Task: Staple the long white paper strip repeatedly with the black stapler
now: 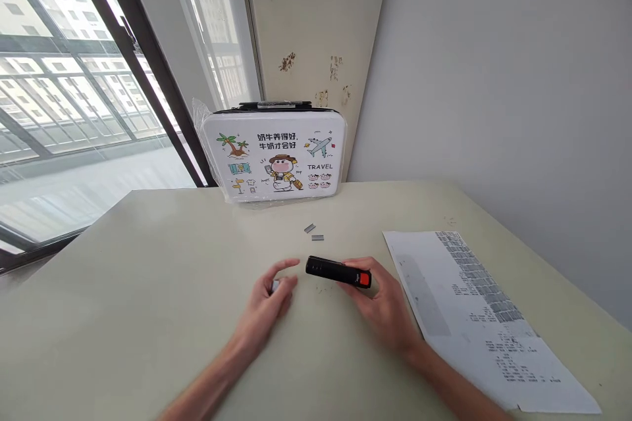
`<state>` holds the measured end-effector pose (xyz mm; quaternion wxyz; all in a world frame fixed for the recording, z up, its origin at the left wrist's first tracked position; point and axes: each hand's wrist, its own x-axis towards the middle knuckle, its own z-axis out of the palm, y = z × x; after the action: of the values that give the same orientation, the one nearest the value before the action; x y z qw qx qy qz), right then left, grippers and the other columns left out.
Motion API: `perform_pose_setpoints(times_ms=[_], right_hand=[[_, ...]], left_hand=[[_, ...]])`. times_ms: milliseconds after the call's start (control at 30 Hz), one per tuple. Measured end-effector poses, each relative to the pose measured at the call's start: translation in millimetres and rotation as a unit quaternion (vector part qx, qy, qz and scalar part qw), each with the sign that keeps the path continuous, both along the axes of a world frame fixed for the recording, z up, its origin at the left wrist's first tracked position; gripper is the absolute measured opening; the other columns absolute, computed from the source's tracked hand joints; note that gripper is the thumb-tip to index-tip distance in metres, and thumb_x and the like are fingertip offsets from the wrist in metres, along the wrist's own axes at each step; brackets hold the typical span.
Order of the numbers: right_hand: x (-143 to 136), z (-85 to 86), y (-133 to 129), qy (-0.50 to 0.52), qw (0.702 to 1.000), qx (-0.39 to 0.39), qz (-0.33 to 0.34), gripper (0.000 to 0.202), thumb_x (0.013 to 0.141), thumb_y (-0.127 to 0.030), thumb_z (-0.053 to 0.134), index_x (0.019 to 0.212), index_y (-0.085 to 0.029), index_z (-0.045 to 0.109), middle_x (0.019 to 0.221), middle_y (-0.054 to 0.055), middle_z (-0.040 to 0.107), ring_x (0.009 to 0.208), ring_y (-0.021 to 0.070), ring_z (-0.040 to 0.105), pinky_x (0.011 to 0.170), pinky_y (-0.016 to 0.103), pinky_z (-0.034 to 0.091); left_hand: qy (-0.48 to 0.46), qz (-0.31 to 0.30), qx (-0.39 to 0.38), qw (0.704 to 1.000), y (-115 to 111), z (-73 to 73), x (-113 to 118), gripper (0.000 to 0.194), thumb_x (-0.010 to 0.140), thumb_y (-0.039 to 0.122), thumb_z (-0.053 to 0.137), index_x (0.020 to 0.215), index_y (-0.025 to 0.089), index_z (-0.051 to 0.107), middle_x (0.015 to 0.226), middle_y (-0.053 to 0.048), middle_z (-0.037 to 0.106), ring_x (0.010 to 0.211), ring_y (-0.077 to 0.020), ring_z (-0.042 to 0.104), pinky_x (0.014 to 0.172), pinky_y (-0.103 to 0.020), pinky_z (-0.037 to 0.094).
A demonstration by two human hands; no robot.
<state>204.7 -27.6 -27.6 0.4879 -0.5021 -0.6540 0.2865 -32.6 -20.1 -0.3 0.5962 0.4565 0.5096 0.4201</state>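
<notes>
One black stapler [332, 270], red-ended, held in right hand [386, 308], grey piece [274, 285] in left hand [266, 301]

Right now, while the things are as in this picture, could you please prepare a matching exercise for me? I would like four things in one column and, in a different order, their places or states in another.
Things
1. stapler
2. two staple strips
3. printed sheet
4. cartoon case

Places or states
A. lying flat at the right side of the table
B. standing upright near the far edge, in clear plastic
C. black and red, held in the right hand
D. small and grey, lying in front of the case

Right pairs: 1-C, 2-D, 3-A, 4-B.
</notes>
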Motion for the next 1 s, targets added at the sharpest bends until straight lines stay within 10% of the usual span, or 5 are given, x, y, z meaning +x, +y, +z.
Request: perform_pose_setpoints(times_ms=[300,500,700,1000], right_hand=[[-33,-7.6,55,-0.105,0.994,-0.005,0.002,0.026,0.095,-0.045,0.067,0.110,-0.024,0.066,0.100,0.004,0.076,0.092,0.0254,0.069,0.084,0.042,0.057],[-50,11.9,54,-0.139,0.985,0.103,0.018,0.032,0.099,-0.031,0.062,0.131,-0.026,0.061,0.137,0.011,0.064,0.130,0.0286,0.056,0.111,0.050,0.046],[-52,29.4,22,-0.275,0.927,0.204,0.151,0.046,0.088,-0.038,0.081,0.130,-0.025,0.066,0.155,0.014,0.048,0.147,0.0362,0.039,0.117,0.056,0.043],[-23,36.0,23,-0.234,0.932,0.252,0.113,0.024,0.102,-0.036,0.065,0.124,-0.026,0.066,0.139,0.010,0.065,0.134,0.0278,0.056,0.114,0.049,0.045]], left_hand=[[-0.323,0.050,-0.116,0.938,14,0.9,-9,0.023,0.093,0.038,0.066,0.092,0.015,0.065,0.063,0.009,0.037,0.045,-0.0046,0.027,0.043,-0.017,0.033],[-0.368,0.034,-0.140,0.918,14,-4.0,-4,0.036,0.099,0.038,0.058,0.110,0.007,0.071,0.097,-0.014,0.073,0.088,-0.0202,0.071,0.085,-0.031,0.058],[-0.373,-0.080,-0.152,0.912,8,-5.4,-1,0.051,0.105,0.048,0.049,0.122,0.006,0.071,0.113,-0.020,0.076,0.111,-0.0314,0.071,0.092,-0.040,0.056],[-0.382,-0.139,-0.171,0.898,3,-3.7,2,0.060,0.107,0.054,0.045,0.129,0.003,0.069,0.120,-0.022,0.074,0.116,-0.0312,0.070,0.107,-0.042,0.048]])
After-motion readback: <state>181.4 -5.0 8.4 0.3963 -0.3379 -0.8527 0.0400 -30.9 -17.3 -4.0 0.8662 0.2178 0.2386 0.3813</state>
